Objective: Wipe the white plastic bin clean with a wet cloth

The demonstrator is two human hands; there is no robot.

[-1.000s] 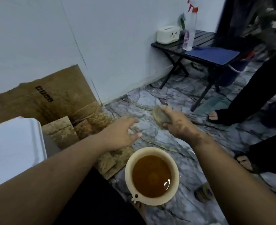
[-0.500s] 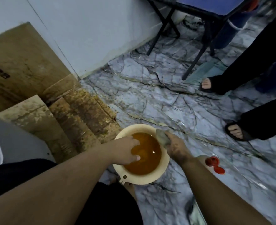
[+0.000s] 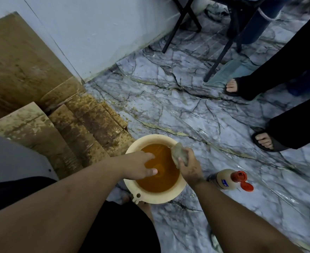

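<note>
— Down on the marble-patterned floor, what's the round cream plastic basin of amber-brown water doing right at the person's knees?

— It's the wetting station, I'd say. The right hand is closed around a wadded grey-brown cloth, holding it over the basin's far-right rim so any drips would fall back in.

— And the left hand?

— Spread loosely, fingers reaching down to the water, empty. Whether they break the surface, I cannot tell.

— Where's the white plastic bin?

— Only a pale grey-white slab at the left edge shows, beside the stained brown cardboard; probably part of it, well apart from the cloth. No wiping is under way.

— The beige bottle with the open red flip cap?

— Lying on its side just right of the basin, within reach; likely cleaner.
</note>
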